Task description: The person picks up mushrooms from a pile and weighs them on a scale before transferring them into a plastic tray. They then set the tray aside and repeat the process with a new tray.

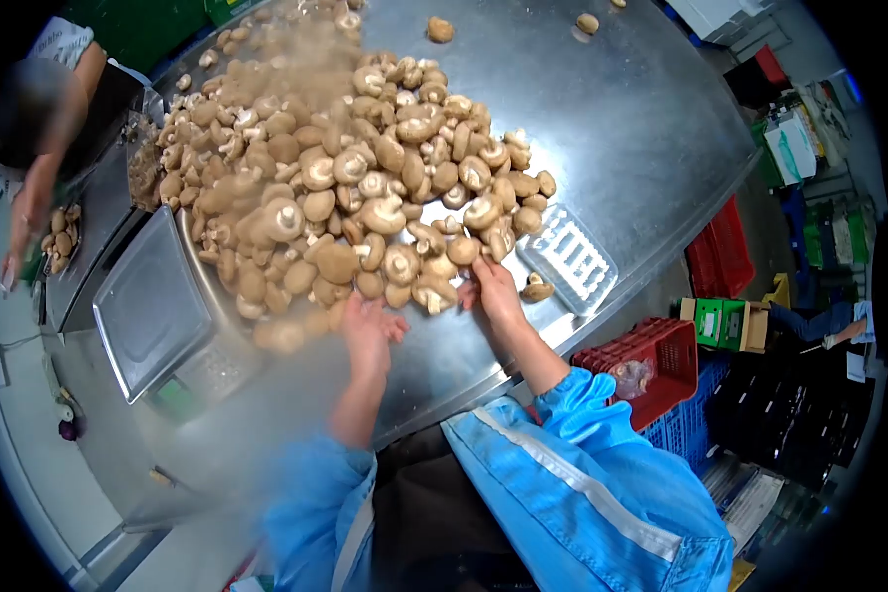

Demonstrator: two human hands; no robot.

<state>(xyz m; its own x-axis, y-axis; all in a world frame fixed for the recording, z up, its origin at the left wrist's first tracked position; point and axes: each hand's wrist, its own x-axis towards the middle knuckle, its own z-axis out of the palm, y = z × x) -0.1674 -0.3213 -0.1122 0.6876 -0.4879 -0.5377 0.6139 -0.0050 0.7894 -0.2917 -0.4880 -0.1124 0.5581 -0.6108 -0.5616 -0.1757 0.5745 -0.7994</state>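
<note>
A large heap of brown mushrooms (316, 178) covers much of the metal table (622, 109). At the heap's near edge is my left hand (370, 326), its fingers apart and nothing seen in it. My right hand (488, 291) touches a mushroom (463, 250) at the same edge, with its fingertips partly hidden, so its grip cannot be made out. Right of my right hand lies a clear plastic tray (570, 259), with a single mushroom (537, 288) beside it.
A scale with a flat metal pan (158, 301) stands left of the heap. Another person's arm (39, 192) is at the far left. Red crates (661, 360) and a blue crate (686, 419) stand beyond the table's right edge. Another person (844, 331) is at the far right.
</note>
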